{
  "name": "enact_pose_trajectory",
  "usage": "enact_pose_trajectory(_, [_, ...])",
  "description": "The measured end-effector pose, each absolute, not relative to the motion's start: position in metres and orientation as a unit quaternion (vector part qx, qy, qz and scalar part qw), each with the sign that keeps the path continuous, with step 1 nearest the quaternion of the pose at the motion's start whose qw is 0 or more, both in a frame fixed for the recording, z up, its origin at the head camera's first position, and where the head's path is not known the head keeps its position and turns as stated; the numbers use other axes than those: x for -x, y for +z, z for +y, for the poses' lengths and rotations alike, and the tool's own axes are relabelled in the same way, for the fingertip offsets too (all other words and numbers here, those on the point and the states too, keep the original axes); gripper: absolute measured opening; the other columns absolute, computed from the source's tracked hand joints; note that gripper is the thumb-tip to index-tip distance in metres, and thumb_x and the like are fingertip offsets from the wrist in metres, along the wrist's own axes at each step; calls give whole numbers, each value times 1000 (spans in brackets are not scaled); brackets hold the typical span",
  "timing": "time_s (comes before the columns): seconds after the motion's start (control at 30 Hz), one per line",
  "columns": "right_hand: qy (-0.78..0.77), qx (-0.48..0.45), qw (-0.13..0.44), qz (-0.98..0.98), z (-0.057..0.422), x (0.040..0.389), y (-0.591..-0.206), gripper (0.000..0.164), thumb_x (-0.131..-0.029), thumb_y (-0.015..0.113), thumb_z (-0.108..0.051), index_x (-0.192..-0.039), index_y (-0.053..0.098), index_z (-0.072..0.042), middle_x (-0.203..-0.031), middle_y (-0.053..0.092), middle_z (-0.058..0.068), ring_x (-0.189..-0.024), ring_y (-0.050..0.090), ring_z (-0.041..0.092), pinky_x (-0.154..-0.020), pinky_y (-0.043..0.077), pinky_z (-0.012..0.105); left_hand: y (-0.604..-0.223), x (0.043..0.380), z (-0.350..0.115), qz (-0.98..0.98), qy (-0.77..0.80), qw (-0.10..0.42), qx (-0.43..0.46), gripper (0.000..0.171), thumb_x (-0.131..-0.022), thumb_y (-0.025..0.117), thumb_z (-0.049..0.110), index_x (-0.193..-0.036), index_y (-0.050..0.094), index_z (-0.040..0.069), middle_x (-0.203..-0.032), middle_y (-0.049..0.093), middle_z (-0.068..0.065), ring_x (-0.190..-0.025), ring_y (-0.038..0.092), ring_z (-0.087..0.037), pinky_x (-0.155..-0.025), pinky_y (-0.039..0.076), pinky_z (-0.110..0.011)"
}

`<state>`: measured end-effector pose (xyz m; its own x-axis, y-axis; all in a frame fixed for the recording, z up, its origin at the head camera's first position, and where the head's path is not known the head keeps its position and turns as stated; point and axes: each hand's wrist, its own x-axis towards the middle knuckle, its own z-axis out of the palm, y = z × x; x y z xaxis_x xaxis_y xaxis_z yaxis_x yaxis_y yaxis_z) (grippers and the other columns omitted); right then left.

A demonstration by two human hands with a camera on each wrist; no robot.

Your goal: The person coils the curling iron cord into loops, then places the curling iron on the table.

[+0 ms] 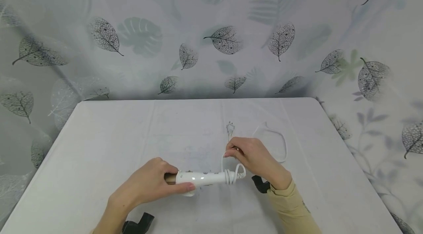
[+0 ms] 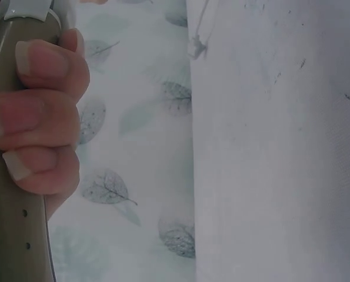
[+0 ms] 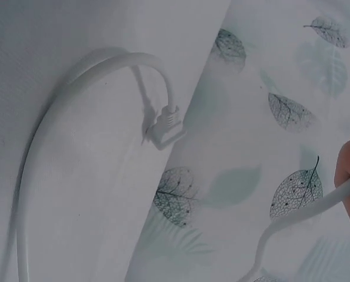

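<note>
My left hand (image 1: 153,180) grips a white and gold hair styling iron (image 1: 205,179) by its gold end. In the left wrist view, curled fingers (image 2: 45,117) wrap the gold casing (image 2: 7,217), which has small holes along it. The iron lies crosswise in front of me, its white handle pointing right. Several turns of the white power cord (image 1: 230,177) are wound round the handle's end. My right hand (image 1: 252,155) pinches the cord just above there. Beyond that hand lies the plug (image 1: 230,128), also seen as a plug (image 3: 166,129) in the right wrist view.
A loose loop of cord (image 1: 285,146) lies on the white tabletop (image 1: 109,138) right of the right hand. Black wrist mounts (image 1: 137,223) show by both wrists. Behind the table's far edge hangs a leaf-patterned curtain (image 1: 198,24), which also covers both sides.
</note>
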<state>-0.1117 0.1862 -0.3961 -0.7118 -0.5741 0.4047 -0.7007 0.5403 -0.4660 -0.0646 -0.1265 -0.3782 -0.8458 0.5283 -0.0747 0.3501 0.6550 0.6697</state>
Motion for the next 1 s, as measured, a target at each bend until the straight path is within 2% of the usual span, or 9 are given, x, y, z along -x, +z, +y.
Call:
enact_pose_trajectory(0.23, [345,-364,92,-860,184,107,-390,12,-84,78,-17,-86,66,-17,-69,55,-12,-57,36,-3,-52,35,15,-379,65,-124,898,336,166,-229,59,-80,67,72,-54,43,24,-54,23,17,-48,23,0,-44,22,-20])
enact_pose_trajectory(0.5, [342,-378,134,-850,180,105,-387,12,-83,79,-12,-85,68,-16,-69,57,-11,-57,34,-4,-52,29,10,-379,65,-124,909,318,173,-207,61,-78,64,76,-52,46,24,-52,26,16,-47,24,-2,-44,22,-21])
enact_pose_trajectory(0.67, [349,-384,156,-840,177,104,-386,14,-82,80,-9,-85,68,-16,-67,54,-11,-57,34,-4,-52,30,10,-380,66,-124,913,315,179,-188,61,-78,62,78,-53,51,23,-51,28,14,-47,25,-3,-44,24,-22])
enact_pose_trajectory(0.9, [319,-399,178,-841,170,100,-384,10,-83,80,-14,-87,70,-17,-72,61,-12,-58,37,-2,-54,32,12,-381,68,-125,920,312,190,-144,64,-76,61,80,-59,63,18,-52,32,12,-49,28,-5,-45,24,-23])
enact_pose_trajectory(1.0, [313,-397,182,-843,168,99,-385,10,-83,80,-14,-87,70,-16,-71,61,-12,-58,37,-2,-54,31,12,-379,68,-124,926,306,188,-120,62,-75,61,81,-65,67,20,-54,43,11,-50,34,-6,-46,28,-24])
